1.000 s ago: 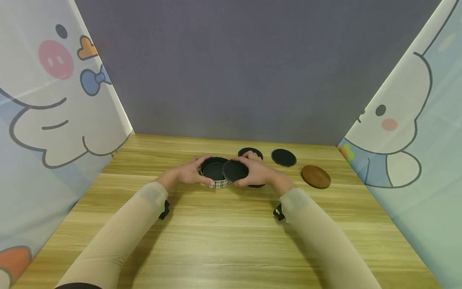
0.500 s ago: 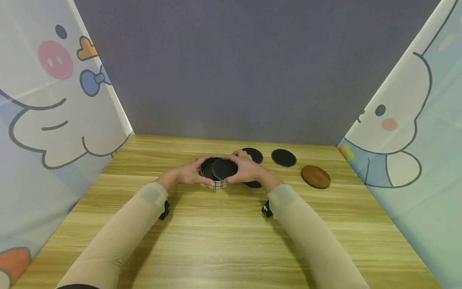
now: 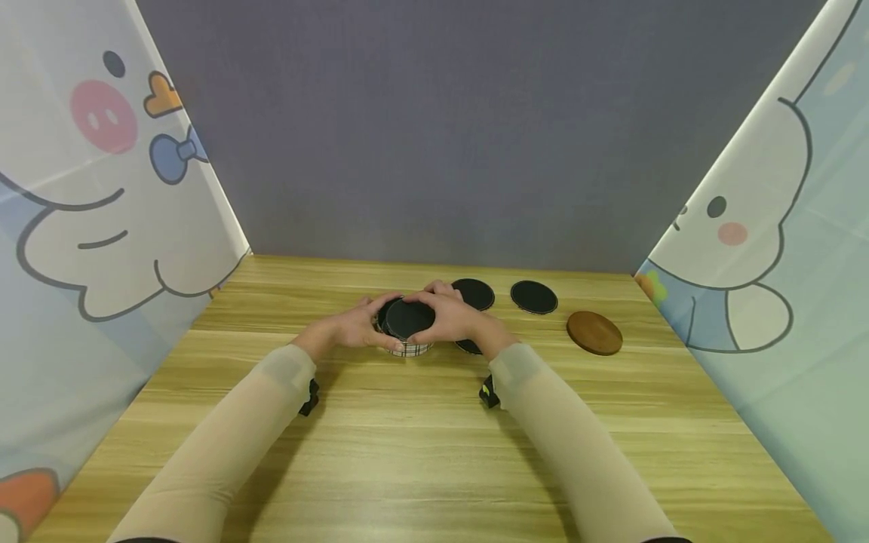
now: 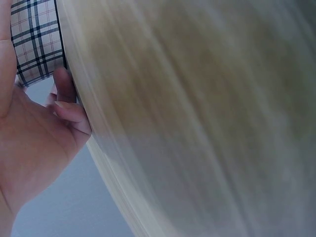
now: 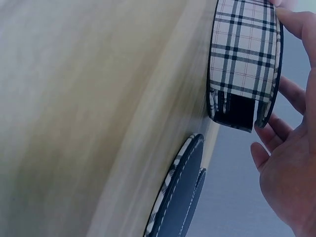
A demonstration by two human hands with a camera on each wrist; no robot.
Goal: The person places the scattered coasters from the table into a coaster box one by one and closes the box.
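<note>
A round coaster holder (image 3: 410,351) with a plaid outer wall and black inside stands on the table. My left hand (image 3: 348,326) grips its left side; the left wrist view shows the palm beside the plaid wall (image 4: 37,42). Between the thumb and fingers of my right hand (image 3: 453,317) is a round black coaster (image 3: 409,320), lying over the holder's opening. In the right wrist view the holder (image 5: 242,54) has a cut-out in its wall, and the right fingers are at its upper rim. How deep the coaster sits cannot be told.
Several more black coasters lie to the right: one behind the right hand (image 3: 474,292), a coaster (image 3: 533,297) farther right, and a coaster (image 3: 469,347) partly under the right wrist. A brown wooden disc (image 3: 594,332) lies beyond them. A grey panel (image 3: 434,136) closes the back.
My right hand has moved left with the coaster, from the holder's right edge to over its opening. The left hand has stayed on the holder.
</note>
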